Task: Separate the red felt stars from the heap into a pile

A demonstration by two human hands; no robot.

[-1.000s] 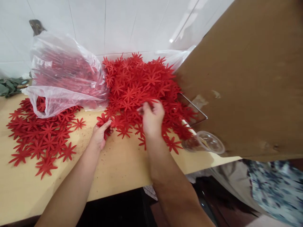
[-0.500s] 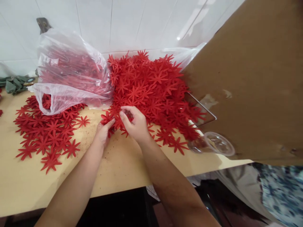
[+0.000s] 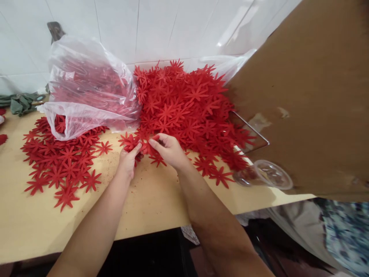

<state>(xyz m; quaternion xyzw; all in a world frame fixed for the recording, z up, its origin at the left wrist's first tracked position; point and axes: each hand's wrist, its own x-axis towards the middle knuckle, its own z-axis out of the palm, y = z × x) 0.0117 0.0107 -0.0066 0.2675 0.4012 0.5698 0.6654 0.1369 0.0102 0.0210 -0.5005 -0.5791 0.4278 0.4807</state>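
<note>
Red flower-shaped cutouts with narrow petals fill a large heap [image 3: 175,104] at the back of the table. Just in front of it, my left hand [image 3: 128,157] pinches one or more red cutouts [image 3: 130,141] between thumb and fingers. Close on its right, my right hand [image 3: 168,150] has thumb and fingertips closed on the edge of a red cutout, probably from the same cluster. Where one cutout ends and another begins between the hands is hard to make out. A second, flatter pile of cutouts [image 3: 63,161] lies to the left.
A clear plastic bag [image 3: 92,84] packed with red cutouts stands behind the left pile. At the right, a clear plastic cup [image 3: 272,175] lies on its side against a big brown cardboard panel [image 3: 311,100]. Dark green cloth [image 3: 21,103] lies far left.
My right hand has come down slightly and its fingertips now grip a red cutout beside my left hand. The view has shifted a little to the left.
</note>
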